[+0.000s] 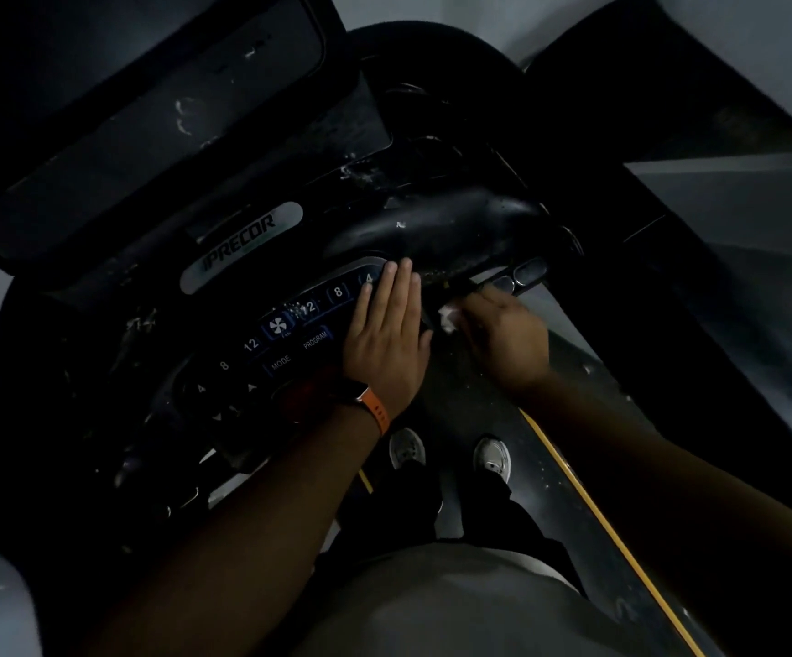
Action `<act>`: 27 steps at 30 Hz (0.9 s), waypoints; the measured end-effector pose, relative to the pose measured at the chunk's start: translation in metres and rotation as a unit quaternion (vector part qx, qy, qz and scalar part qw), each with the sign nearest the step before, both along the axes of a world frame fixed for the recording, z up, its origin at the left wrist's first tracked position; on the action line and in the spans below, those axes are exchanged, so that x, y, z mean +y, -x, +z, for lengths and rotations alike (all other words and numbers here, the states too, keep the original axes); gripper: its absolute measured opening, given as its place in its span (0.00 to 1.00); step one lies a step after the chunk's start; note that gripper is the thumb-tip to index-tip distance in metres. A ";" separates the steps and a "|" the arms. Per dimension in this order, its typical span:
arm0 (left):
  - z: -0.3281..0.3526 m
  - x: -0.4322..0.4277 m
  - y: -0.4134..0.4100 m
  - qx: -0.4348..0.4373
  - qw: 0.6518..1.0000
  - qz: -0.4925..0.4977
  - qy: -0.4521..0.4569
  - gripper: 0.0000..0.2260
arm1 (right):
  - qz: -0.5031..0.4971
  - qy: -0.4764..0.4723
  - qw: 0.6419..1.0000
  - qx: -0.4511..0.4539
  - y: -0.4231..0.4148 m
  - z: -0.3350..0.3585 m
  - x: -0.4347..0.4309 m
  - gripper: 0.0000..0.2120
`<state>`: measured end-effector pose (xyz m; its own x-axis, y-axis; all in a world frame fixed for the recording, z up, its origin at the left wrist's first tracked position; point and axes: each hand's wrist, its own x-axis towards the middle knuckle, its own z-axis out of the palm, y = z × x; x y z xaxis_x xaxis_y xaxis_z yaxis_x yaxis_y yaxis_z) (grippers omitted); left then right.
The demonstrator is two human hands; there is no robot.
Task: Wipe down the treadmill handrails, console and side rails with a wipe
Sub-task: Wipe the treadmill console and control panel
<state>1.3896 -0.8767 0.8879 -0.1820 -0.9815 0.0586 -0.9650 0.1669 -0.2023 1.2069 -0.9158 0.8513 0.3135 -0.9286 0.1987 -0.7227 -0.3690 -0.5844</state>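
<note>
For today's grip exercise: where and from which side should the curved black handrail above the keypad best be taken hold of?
Probably the handrail's thick rounded middle, coming from the person's near side, fingers curling over the top. The left hand lies flat on the console; the right hand holds the wipe.

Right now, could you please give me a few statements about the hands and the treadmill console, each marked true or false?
1. The left hand lies flat, fingers extended, on the console keypad. True.
2. The white wipe is in the left hand. False: it is bunched in the right hand.
3. An orange-strapped watch is on the right wrist. False: it is on the left wrist.
4. The console badge reads PRECOR. True.
5. The person is barefoot on the belt. False: two light-coloured shoes are visible.
</note>
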 end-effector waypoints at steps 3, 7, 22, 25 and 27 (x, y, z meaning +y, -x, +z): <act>0.000 -0.001 0.002 -0.002 1.000 0.003 0.000 0.34 | -0.114 -0.026 0.993 -0.020 0.013 -0.001 -0.018 0.08; -0.002 0.001 0.004 0.002 1.000 0.015 0.011 0.34 | -0.020 0.005 1.000 -0.004 0.004 -0.004 -0.002 0.09; -0.006 0.002 0.010 -0.010 0.999 0.046 0.022 0.36 | -0.040 -0.003 0.998 -0.046 0.038 -0.014 -0.011 0.09; -0.007 0.003 0.012 -0.007 0.998 0.048 0.029 0.36 | -0.205 -0.061 0.973 -0.083 0.037 -0.013 -0.020 0.09; -0.007 0.003 0.013 0.000 0.998 0.050 0.032 0.36 | -0.142 -0.033 0.988 -0.053 0.023 -0.011 -0.017 0.10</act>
<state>1.3764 -0.8737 0.8808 -0.0829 -0.9892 0.1211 -0.9762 0.0561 -0.2093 1.1840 -0.9325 0.8403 0.0189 -0.9883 0.1514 -0.7255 -0.1178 -0.6781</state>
